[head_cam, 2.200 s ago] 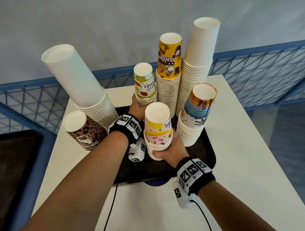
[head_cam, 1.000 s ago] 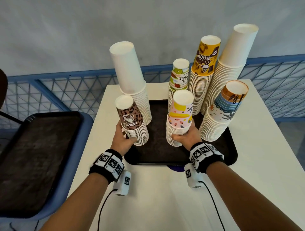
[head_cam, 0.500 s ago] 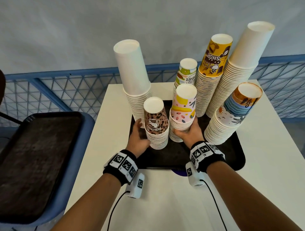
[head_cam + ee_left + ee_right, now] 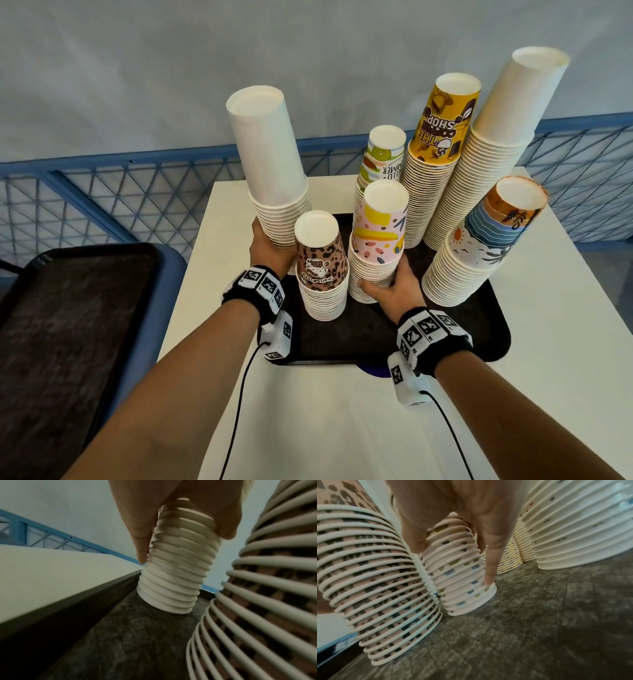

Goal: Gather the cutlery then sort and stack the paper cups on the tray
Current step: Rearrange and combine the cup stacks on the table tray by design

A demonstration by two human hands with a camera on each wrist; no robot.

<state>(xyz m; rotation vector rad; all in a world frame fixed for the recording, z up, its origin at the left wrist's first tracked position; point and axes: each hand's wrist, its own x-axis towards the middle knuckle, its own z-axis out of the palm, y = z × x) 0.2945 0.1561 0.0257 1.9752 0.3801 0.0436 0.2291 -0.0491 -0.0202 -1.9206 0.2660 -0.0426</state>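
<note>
A black tray (image 4: 455,339) on a white table bears several stacks of upside-down paper cups. My left hand (image 4: 270,246) grips a tall plain white stack (image 4: 270,164) near its base; in the left wrist view this white stack (image 4: 171,588) stands on the tray floor by the left rim. A leopard-print stack (image 4: 322,270) stands free just in front of it. My right hand (image 4: 394,284) grips the lower part of a pink patterned stack (image 4: 376,240), whose base (image 4: 467,601) rests on the tray. No cutlery is in view.
Behind on the tray stand a lime-print stack (image 4: 382,154), a yellow coffee-shop stack (image 4: 438,144), a very tall white stack (image 4: 507,137) and a beach-print stack (image 4: 479,253). A second dark tray (image 4: 68,325) lies at the left. Blue mesh fencing (image 4: 137,198) runs behind the table (image 4: 342,428).
My left hand has let go of the leopard-print stack, which now stands on the tray, and has taken hold of the plain white stack. The right hand stays on the pink stack.
</note>
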